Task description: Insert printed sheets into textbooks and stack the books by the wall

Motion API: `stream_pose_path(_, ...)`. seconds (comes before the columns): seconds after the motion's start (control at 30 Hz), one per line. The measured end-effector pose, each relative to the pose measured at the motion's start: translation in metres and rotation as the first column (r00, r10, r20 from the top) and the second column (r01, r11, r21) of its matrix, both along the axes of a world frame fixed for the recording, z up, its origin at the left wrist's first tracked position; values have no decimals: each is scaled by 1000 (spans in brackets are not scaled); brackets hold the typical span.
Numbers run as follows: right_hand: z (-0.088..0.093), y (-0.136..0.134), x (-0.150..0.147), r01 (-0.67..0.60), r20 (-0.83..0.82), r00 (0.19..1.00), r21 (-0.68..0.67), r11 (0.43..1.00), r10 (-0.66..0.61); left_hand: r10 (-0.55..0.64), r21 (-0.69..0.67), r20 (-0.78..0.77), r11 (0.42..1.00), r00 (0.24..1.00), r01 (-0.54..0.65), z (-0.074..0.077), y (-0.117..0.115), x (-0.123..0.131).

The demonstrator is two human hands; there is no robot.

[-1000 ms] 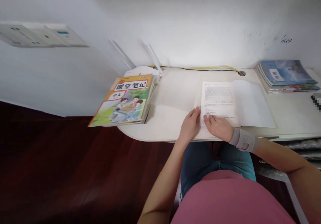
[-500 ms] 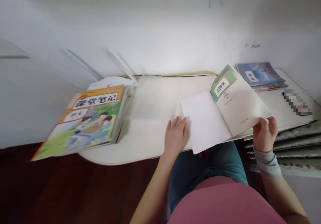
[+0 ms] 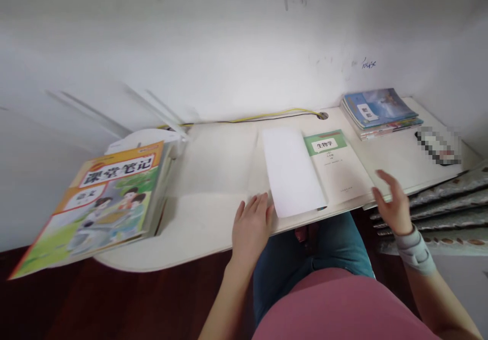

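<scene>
On the white table in front of me lies a textbook (image 3: 341, 175), its title page with a green band facing up. Its opened cover or a white sheet (image 3: 293, 172) spreads out to the left, blank side up and slightly raised. My left hand (image 3: 252, 223) rests on the table at the lower left edge of this white sheet, fingers stretched out. Just off the book's lower right corner is my right hand (image 3: 394, 205), thumb and fingers apart, holding nothing. A clear, faint sheet (image 3: 217, 157) lies flat on the table left of the book.
A stack of books with an orange and green cover (image 3: 114, 197) stands at the left, overhanging the table edge. Blue-covered books (image 3: 381, 109) and a blurred phone-like object (image 3: 438, 147) are at the right. Cables (image 3: 251, 118) run along the wall to a hole.
My right hand has let go of the textbook's right edge and moved off it. The book has come down flat on the table. My left hand stays beside the white sheet.
</scene>
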State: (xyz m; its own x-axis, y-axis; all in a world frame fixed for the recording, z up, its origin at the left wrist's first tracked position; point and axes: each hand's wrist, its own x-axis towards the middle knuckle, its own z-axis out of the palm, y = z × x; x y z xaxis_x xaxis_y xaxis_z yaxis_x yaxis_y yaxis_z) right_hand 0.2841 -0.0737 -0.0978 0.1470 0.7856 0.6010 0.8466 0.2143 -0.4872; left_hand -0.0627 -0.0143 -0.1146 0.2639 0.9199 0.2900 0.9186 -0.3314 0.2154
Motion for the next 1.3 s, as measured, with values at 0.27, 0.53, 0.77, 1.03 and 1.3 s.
stream_pose_path(0.27, -6, 60, -101, -293, 348, 808, -462, 837, 475, -265, -32, 56, 963, 963, 267, -8, 19, 44)
stream_pose_path(0.53, -8, 54, -94, -116, 435, 828, -484, 868, 353, -189, -1, -60, 982, 980, 190, -16, 11, 43)
stream_pose_path(0.77, -3, 46, -62, -211, 315, 817, -616, 759, 483, -206, -8, -56, 979, 977, 206, -18, 11, 38)
stream_pose_path(1.03, 56, 112, -93, -330, 409, 729, -492, 805, 549, -196, -38, -41, 980, 980, 195, -13, 9, 43)
stream_pose_path(1.3, 35, 163, -120, -232, 503, 487, -713, 662, 713, -144, 21, -27, 989, 989, 145, -10, 2, 34)
